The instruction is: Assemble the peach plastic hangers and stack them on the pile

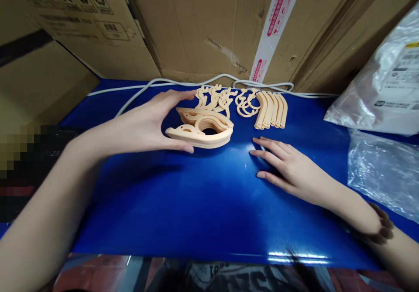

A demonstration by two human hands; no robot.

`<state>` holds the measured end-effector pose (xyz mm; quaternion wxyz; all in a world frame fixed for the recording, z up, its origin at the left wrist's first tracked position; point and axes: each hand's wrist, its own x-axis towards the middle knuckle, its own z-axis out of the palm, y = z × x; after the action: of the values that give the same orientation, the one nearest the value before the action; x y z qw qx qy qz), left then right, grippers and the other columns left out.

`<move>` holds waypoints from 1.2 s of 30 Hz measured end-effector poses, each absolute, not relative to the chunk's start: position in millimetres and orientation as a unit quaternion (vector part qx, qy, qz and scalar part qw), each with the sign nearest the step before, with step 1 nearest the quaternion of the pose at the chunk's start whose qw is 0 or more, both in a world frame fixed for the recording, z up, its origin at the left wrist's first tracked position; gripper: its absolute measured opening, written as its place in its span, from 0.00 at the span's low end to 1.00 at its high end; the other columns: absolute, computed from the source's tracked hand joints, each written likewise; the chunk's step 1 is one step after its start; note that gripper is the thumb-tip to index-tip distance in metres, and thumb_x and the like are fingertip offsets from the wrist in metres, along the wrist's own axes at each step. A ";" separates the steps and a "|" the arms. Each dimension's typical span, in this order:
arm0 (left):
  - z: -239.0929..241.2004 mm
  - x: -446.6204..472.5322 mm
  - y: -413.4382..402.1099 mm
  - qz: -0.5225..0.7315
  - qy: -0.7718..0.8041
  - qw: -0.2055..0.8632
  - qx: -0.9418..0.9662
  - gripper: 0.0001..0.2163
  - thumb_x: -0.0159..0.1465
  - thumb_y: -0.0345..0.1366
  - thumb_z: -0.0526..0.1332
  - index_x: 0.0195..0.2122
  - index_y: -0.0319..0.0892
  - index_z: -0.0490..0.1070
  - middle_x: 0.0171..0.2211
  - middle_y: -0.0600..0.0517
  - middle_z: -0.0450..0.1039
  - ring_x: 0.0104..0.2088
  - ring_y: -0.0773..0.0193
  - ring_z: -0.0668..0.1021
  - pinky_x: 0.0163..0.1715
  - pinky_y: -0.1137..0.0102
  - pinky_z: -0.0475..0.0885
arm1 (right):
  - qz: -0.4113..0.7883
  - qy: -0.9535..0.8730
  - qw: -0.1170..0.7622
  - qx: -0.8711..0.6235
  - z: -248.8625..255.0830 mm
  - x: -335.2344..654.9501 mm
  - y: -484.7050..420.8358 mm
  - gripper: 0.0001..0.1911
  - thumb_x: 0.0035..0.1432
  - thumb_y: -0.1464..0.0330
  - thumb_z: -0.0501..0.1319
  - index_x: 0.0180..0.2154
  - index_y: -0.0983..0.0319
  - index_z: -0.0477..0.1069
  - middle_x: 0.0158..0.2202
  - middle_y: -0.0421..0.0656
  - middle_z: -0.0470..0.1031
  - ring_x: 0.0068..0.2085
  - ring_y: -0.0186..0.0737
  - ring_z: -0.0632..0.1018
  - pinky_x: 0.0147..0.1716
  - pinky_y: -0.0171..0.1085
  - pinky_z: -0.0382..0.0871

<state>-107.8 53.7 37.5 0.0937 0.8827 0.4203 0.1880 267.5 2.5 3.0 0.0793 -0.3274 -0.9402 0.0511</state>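
Note:
A stack of flat beige curved pieces (209, 141) with a round opening lies on the blue table (209, 209). My left hand (144, 121) is open in a wide C around the stack's left end. Its thumb lies along the front side and its fingers reach over behind; whether they press on the stack I cannot tell. My right hand (284, 163) rests on the table to the right, fingers spread, with nothing in it. Beyond it lies a row of bent beige strips (271, 111). Left of the strips are beige hook-shaped rings (247, 108) and small branched beige pieces (214, 97).
Large cardboard boxes (203, 25) stand along the back edge. A white cable (183, 82) runs in front of them. At the right are a white plastic bag (382, 87) with labels and a clear plastic sheet (382, 174). Dark objects (49, 152) sit at the left.

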 end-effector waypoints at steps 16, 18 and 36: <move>25.4 12.2 -20.8 0.226 0.147 0.068 0.961 0.16 0.73 0.34 0.59 0.58 0.32 0.71 0.61 0.38 0.73 0.67 0.48 0.70 0.69 0.56 0.66 | 0.019 -0.947 0.097 -0.306 -3.7 269.5 2.5 0.22 0.73 0.62 0.53 0.61 0.67 0.70 0.67 0.62 0.68 0.65 0.61 0.73 0.56 0.59 0.75; 16.0 18.2 -18.3 0.207 0.148 0.094 0.963 0.17 0.72 0.34 0.60 0.60 0.32 0.70 0.60 0.37 0.73 0.65 0.47 0.73 0.66 0.55 0.69 | 0.020 -0.947 0.089 -0.308 -3.3 269.6 2.9 0.23 0.73 0.62 0.53 0.61 0.67 0.69 0.68 0.61 0.68 0.65 0.59 0.73 0.56 0.58 0.75; -21.9 17.3 -9.5 0.178 0.182 0.121 0.959 0.15 0.75 0.37 0.55 0.57 0.33 0.70 0.58 0.37 0.75 0.59 0.49 0.76 0.62 0.55 0.72 | -0.022 -0.948 0.087 -0.304 -3.0 266.7 1.1 0.24 0.73 0.62 0.54 0.63 0.68 0.68 0.67 0.61 0.68 0.66 0.57 0.72 0.59 0.54 0.73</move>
<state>17.3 -9.5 -21.9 0.1208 0.9595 0.1818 0.1783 266.7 1.1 -3.0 0.0866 -0.3044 -0.9484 -0.0215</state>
